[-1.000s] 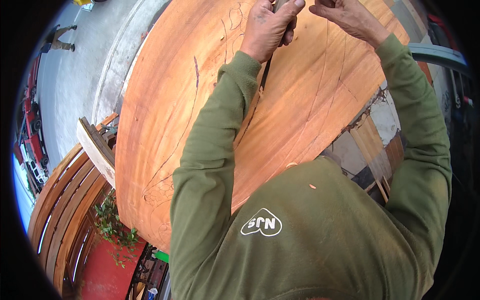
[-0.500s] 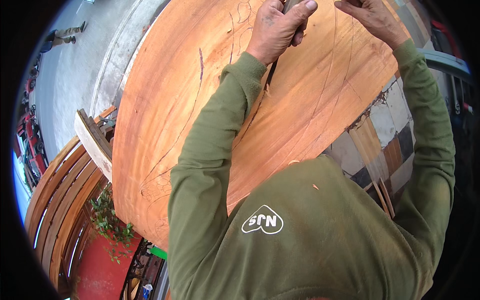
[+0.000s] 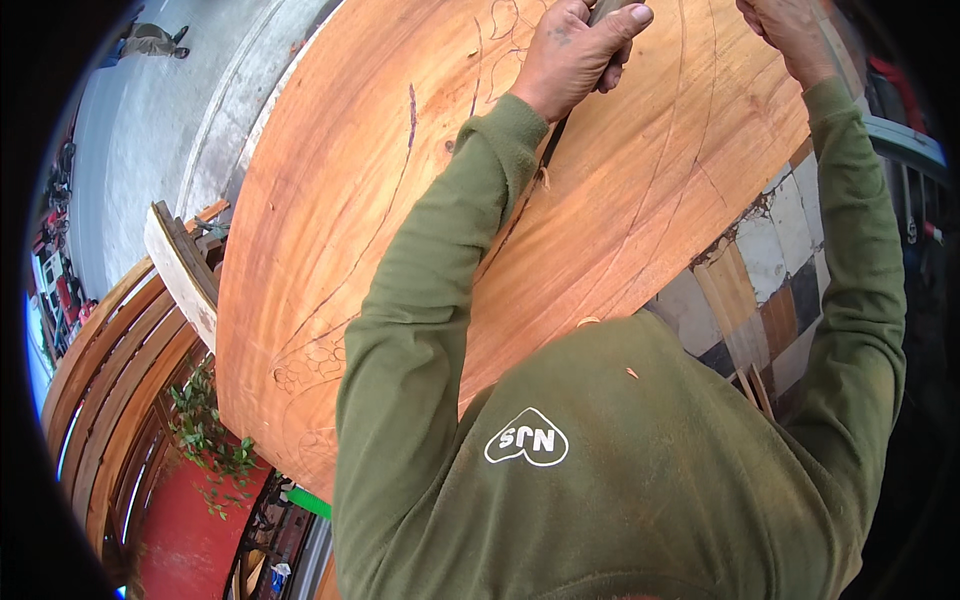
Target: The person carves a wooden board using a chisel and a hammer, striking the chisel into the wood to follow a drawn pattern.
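While the head view cuts off its top, one wooden board (image 3: 600, 200) fills the middle, marked with drawn curves; left edge bowed toward grey pavement (image 3: 160, 130), right edge bordering a tiled floor (image 3: 765, 255), lower edge partly hidden by the green shirt (image 3: 640, 470). Room: a stretch of wood between the two hands; a strip of tiles between board and right sleeve (image 3: 855, 230). Left hand (image 3: 580, 55): fingers wrapped closed round a dark tool (image 3: 604, 11), its shaft slanting over the board, a wood shaving (image 3: 543, 178) beside it. Right hand (image 3: 790, 38): fingers curled, near the upper border; whether they grip anything cannot be told. Lower left: slatted bench (image 3: 110, 365), leafy plant (image 3: 205, 425).
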{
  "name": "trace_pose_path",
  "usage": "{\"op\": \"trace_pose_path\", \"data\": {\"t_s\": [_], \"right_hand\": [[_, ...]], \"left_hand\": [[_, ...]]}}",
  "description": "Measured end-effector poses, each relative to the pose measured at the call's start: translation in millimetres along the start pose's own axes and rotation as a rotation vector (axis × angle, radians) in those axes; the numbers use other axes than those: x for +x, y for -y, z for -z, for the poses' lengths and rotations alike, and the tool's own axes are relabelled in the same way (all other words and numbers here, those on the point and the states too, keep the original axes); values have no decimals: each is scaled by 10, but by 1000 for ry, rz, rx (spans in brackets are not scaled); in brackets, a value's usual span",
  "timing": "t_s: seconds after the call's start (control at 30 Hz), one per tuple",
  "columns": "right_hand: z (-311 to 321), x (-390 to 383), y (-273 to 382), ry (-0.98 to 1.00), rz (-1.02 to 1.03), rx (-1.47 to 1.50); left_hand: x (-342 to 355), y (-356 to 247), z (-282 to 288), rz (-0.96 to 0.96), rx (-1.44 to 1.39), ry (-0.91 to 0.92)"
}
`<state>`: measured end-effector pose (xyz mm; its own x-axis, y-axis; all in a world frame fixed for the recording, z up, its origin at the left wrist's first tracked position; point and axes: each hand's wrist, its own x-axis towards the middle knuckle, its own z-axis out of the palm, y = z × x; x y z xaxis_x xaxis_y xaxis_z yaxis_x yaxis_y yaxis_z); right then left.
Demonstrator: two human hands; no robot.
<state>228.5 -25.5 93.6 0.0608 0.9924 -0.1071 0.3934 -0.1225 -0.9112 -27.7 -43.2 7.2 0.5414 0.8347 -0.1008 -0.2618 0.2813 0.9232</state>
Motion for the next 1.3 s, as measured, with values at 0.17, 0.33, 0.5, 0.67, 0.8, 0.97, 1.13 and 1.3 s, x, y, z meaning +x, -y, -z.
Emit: {"op": "trace_pose_path", "data": {"t_s": [0.17,0.33,0.5,0.67,0.8,0.97,1.13,1.3], "right_hand": [[-284,-206,-100,788,381,345],[-280,-204,-332,224,189,-119],[169,92,161,962,429,520],[-467,-405,-236,195,208,-35],[-149,-198,-192,-18,36,-99],[-435,-317,-185,-168,114,276],[-368,-365,-262,213,280,-82],[101,-278,4,266,387,212]], "left_hand": [[25,32,-21,-9,-17,20],[-55,16,48,-20,-6,-14],[7,66,14,-15,-31,27],[-94,16,69,36,-23,37],[-123,42,53,16,-17,35],[-108,34,32,15,-1,30],[-221,-75,6,4,6,46],[-161,34,-31,22,-1,63]]}}
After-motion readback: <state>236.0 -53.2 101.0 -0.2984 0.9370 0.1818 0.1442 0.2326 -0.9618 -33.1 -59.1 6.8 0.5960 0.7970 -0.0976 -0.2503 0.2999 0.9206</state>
